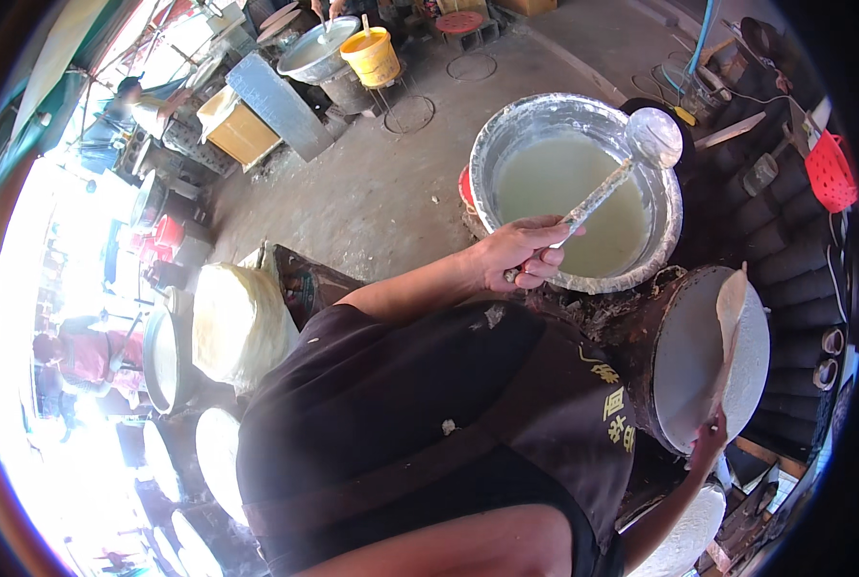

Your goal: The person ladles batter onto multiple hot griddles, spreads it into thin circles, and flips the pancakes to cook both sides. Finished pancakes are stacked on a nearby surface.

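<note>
My left hand point(528, 254) is closed around the handle of a metal ladle point(655, 137), whose round bowl hangs over the far right rim of a big metal basin point(480, 173). Milky liquid point(569, 192) fills the lower part of the basin. Low on the right, my right hand point(708, 438) grips the near end of a long, pale wooden scraper point(731, 322). The scraper lies across a round griddle point(680, 365). To its right the griddle's surface is whiter, with what looks like batter; to its left it is greyer.
A tall stack of pale round sheets point(242, 322) stands at the left, near more round griddles point(223, 462). Across the floor are a yellow bucket point(372, 60), a metal bowl point(304, 60) with another person's hands above it, and a cardboard box point(240, 135). A red basket point(831, 173) hangs far right.
</note>
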Available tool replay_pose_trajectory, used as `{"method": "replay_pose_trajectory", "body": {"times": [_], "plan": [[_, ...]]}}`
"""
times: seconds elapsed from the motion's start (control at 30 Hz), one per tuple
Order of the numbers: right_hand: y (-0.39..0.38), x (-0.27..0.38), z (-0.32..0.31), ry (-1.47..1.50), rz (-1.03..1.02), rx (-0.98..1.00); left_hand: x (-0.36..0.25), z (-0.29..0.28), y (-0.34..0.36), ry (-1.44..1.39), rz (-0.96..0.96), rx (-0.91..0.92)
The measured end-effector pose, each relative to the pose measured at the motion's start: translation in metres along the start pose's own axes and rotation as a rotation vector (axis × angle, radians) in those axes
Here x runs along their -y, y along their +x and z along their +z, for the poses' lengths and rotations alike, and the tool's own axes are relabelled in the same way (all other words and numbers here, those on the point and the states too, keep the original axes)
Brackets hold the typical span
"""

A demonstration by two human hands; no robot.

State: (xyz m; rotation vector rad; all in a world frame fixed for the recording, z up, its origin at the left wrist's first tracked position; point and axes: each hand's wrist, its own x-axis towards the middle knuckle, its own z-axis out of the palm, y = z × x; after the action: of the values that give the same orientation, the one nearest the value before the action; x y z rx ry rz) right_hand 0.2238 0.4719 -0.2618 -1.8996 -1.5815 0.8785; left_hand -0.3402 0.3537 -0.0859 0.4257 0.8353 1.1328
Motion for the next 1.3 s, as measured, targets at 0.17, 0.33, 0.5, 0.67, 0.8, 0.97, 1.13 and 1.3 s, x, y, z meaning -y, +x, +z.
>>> {"method": "replay_pose_trajectory", "body": {"times": [0.17, 0.33, 0.5, 0.67, 0.8, 0.97, 1.13, 1.3], "plan": [[-0.002, -0.013, -0.027, -0.047, -0.153, -0.07, -0.003, -0.001, 0.007, -0.008, -0.064, 0.019], [-0.005, 0.045, -0.009, -0.145, -0.162, -0.1, -0.001, -0.01, 0.001, -0.051, -0.045, -0.023], [-0.039, 0.022, -0.042, -0.057, -0.175, -0.059, 0.002, -0.002, 0.005, -0.037, -0.059, -0.054], [0.002, 0.038, -0.026, -0.156, -0.216, -0.291, -0.001, 0.013, 0.02, -0.006, -0.088, -0.062], [-0.011, 0.033, -0.029, -0.116, -0.302, -0.038, -0.001, 0.013, 0.012, 0.083, -0.08, -0.027], [-0.011, 0.035, -0.052, -0.207, -0.304, -0.136, 0.0, 0.023, 0.008, 0.209, -0.091, -0.061], [0.028, 0.039, -0.022, -0.251, -0.355, -0.123, 0.001, 0.038, 0.011, 0.24, -0.093, -0.072], [-0.01, 0.026, -0.061, -0.182, -0.333, -0.008, 0.007, 0.031, 0.0, 0.189, -0.103, -0.085]]}}
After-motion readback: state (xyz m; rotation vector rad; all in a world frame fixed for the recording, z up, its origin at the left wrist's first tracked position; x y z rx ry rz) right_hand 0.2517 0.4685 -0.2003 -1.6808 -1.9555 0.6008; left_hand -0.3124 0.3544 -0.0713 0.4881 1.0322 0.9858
